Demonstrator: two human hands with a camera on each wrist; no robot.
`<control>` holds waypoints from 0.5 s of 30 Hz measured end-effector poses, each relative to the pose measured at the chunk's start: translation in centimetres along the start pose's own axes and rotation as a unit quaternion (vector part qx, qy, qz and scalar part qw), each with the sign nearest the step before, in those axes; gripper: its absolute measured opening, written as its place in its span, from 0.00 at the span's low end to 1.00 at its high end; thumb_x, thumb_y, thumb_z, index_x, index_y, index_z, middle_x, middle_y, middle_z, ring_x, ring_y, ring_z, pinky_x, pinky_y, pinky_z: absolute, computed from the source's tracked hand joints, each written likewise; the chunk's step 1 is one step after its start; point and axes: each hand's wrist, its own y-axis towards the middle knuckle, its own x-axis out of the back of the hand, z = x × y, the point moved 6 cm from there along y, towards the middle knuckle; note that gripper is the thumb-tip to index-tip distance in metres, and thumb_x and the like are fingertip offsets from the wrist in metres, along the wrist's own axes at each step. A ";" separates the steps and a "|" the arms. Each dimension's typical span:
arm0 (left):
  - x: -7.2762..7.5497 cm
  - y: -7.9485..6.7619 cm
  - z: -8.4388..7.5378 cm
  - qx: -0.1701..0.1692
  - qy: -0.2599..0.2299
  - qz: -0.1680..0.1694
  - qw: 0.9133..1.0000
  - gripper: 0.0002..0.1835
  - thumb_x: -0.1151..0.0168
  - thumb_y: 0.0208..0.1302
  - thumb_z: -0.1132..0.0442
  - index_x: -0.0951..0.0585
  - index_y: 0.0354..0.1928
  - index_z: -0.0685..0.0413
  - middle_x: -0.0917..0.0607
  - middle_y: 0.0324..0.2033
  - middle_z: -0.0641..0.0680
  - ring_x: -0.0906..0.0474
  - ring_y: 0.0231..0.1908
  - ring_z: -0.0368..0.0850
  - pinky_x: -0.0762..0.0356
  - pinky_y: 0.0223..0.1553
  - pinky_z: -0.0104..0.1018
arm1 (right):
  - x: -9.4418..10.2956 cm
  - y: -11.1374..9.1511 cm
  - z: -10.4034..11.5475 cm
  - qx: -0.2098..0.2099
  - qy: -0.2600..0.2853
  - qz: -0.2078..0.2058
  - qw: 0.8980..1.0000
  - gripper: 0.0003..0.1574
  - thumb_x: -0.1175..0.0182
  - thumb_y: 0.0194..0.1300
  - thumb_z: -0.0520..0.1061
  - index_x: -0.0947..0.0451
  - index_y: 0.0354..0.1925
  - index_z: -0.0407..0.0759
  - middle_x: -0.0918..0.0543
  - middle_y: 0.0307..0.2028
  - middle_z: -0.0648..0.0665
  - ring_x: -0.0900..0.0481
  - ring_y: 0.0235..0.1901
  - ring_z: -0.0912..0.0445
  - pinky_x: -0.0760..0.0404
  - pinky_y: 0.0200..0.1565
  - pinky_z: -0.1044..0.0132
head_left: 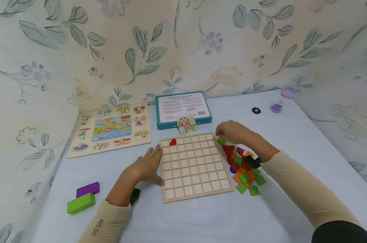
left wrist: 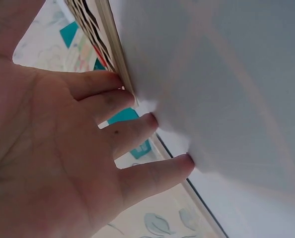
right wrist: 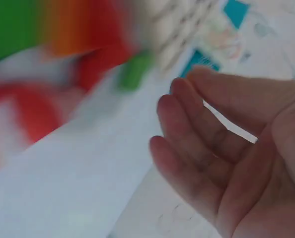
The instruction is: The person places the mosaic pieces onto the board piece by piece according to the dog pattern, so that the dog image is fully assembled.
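Note:
A wooden grid board (head_left: 197, 194) lies on the white table. One red quarter-round piece (head_left: 173, 142) sits in its top row, near the left end. My left hand (head_left: 145, 167) rests with spread fingers along the board's left edge, fingertips on the tabletop in the left wrist view. By the upper right corner of the board is my right hand (head_left: 233, 131), fingers loosely bent and thumb close to the index finger; nothing shows between them in the right wrist view. A green tile (head_left: 221, 141) lies just below that hand, near a pile of red, orange and green pieces (head_left: 243, 178).
Behind the board, a small picture card (head_left: 186, 125) leans on a teal box (head_left: 183, 108). A peg puzzle (head_left: 110, 130) lies at the back left. Green (head_left: 81, 203) and purple blocks (head_left: 87, 189) are at the front left. A black disc (head_left: 256, 110) and purple-lidded item (head_left: 276, 108) lie back right.

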 end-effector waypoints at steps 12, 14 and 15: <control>0.6 -1.4 2.2 0.017 -0.015 -0.015 1.000 0.65 0.26 0.34 0.45 0.55 0.70 0.60 0.61 0.70 0.58 0.65 0.68 0.59 0.52 0.59 0.67 | -0.5 -4.3 -3.7 -0.099 -0.018 0.018 0.995 0.19 0.37 0.56 0.46 0.22 0.44 0.38 0.19 0.34 0.43 0.24 0.31 0.53 0.20 0.31 0.61; 0.5 -1.4 2.2 0.016 -0.018 -0.017 1.000 0.65 0.25 0.34 0.45 0.55 0.69 0.60 0.60 0.70 0.58 0.64 0.68 0.59 0.52 0.59 0.66 | -0.6 -4.7 -4.7 -0.113 -0.025 0.023 0.993 0.21 0.36 0.55 0.48 0.23 0.45 0.37 0.19 0.34 0.42 0.24 0.31 0.52 0.20 0.32 0.60; 0.5 -1.4 2.1 0.016 -0.020 -0.016 1.000 0.65 0.25 0.34 0.45 0.55 0.69 0.60 0.60 0.70 0.58 0.64 0.68 0.59 0.52 0.59 0.66 | -0.8 -4.9 -5.4 -0.117 -0.020 0.024 0.993 0.22 0.36 0.55 0.48 0.24 0.44 0.37 0.19 0.34 0.42 0.25 0.31 0.52 0.21 0.32 0.59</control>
